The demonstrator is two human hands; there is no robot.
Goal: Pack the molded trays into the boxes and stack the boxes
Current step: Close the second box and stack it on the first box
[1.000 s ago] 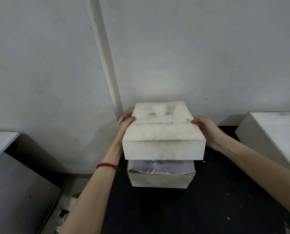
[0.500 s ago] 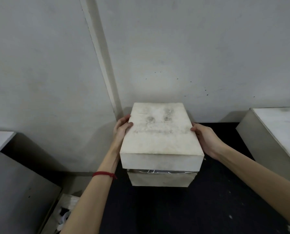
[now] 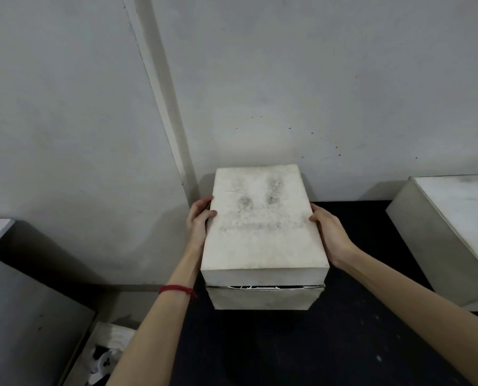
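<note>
A white box lid [image 3: 262, 224] with grey smudges on top sits low over the white box base [image 3: 262, 298], which stands on the black table [image 3: 343, 344]. A narrow dark gap with a white edge inside shows between lid and base at the front. My left hand [image 3: 200, 221] grips the lid's left side and my right hand [image 3: 329, 235] grips its right side. A red string circles my left wrist. What is inside the box is almost wholly hidden.
Another large white box [image 3: 454, 235] stands at the right on the table. A grey wall rises directly behind. A grey cabinet [image 3: 23, 316] is at the left, with a box of white items [image 3: 107, 355] on the floor beside it.
Both hands have lowered the lid over the base. The printed paper inside, visible a second ago, is now covered, and only a thin gap is left.
</note>
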